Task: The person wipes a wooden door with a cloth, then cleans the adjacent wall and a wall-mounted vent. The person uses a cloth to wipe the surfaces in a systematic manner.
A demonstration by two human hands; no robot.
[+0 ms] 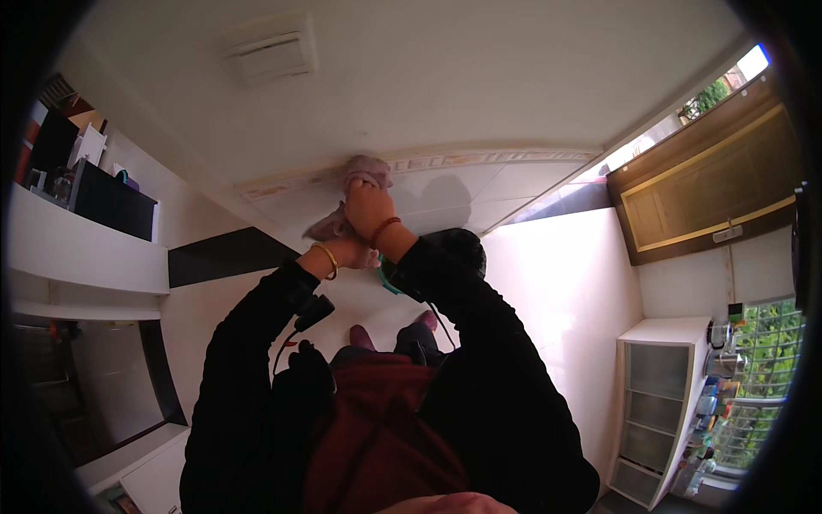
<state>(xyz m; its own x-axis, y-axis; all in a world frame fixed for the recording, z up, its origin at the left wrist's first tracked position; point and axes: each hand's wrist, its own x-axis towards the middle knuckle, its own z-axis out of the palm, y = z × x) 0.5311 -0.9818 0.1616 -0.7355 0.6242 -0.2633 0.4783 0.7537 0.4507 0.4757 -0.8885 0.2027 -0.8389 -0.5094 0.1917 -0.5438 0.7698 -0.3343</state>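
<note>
My right hand (pixel 368 210), with a red band on its wrist, is raised and shut on a pinkish-purple cloth (pixel 368 170). It presses the cloth against a patterned border strip (pixel 479 159) where the tiled wall meets the ceiling. My left hand (pixel 353 252), with a gold bangle on the wrist, sits just below the right wrist, by the cloth's hanging end (pixel 325 227). Its fingers are hidden, so its grip is unclear. Both arms wear black sleeves. A small teal object (pixel 387 279) shows under the hands.
A white vent (pixel 270 47) is set in the ceiling. Dark boxes (pixel 111 201) stand on a white shelf at left. A wood-framed panel (pixel 711 188) is at right, above a white drawer unit (pixel 664 403) with bottles (pixel 715 403) beside a window. A black cable plug (pixel 313 312) hangs at my chest.
</note>
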